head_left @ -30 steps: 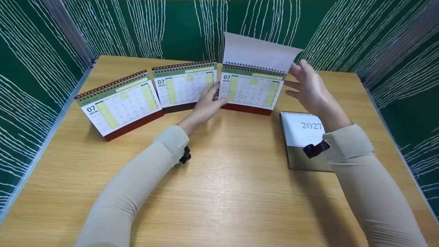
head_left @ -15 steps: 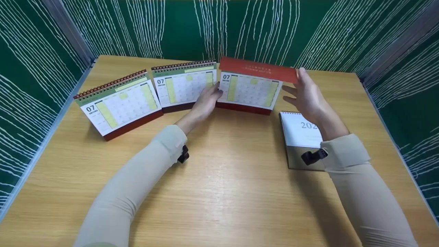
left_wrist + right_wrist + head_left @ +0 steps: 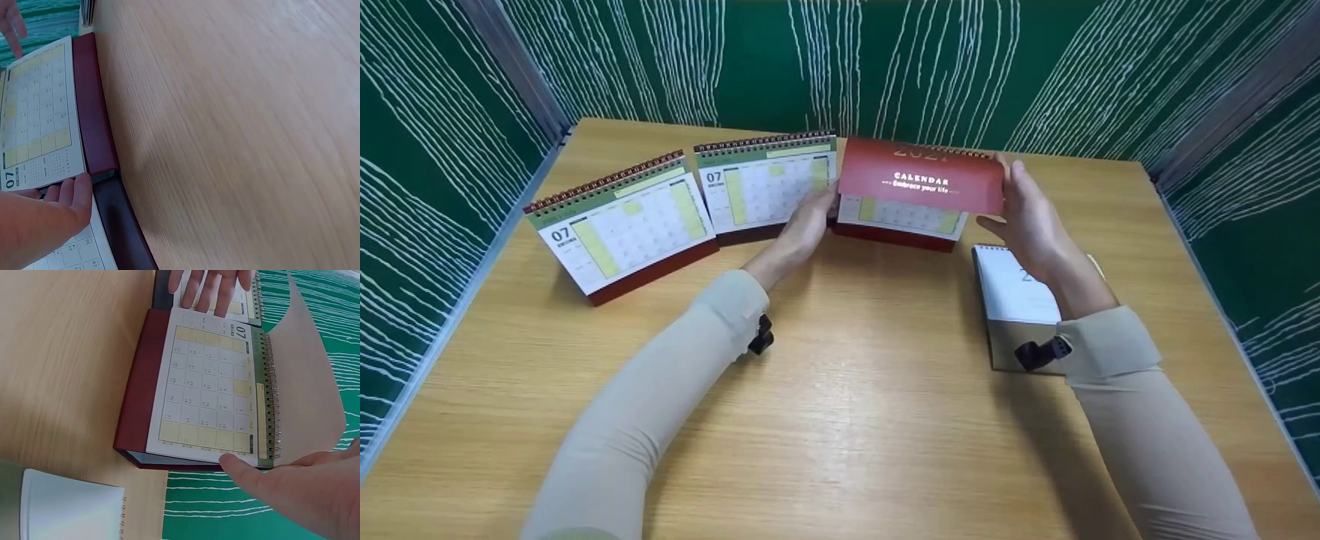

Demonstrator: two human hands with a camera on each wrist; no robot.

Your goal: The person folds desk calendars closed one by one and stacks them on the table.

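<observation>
A red desk calendar [image 3: 911, 236] stands third in a row. Its red cover [image 3: 922, 176] slants down over the front of the July page in the head view; its pale inner side [image 3: 304, 388] shows in the right wrist view. My left hand [image 3: 808, 221] reaches to this calendar's left edge, fingers straight, in front of the dark-based calendar [image 3: 765, 195]. My right hand [image 3: 1035, 217] is at the right edge, fingers extended beside the cover, with one fingertip [image 3: 228, 461] at the page's edge in the right wrist view.
Another red-based calendar [image 3: 622, 240] stands at the left, open to 07. A smaller white and olive calendar [image 3: 1009, 292] lies partly behind my right wrist. Green panels [image 3: 765, 60] with white streaks border the wooden table [image 3: 840, 420].
The cover has swung over the rings from its raised position, down across the front of the third calendar. My right hand has lowered slightly; my left hand stays at the left edge.
</observation>
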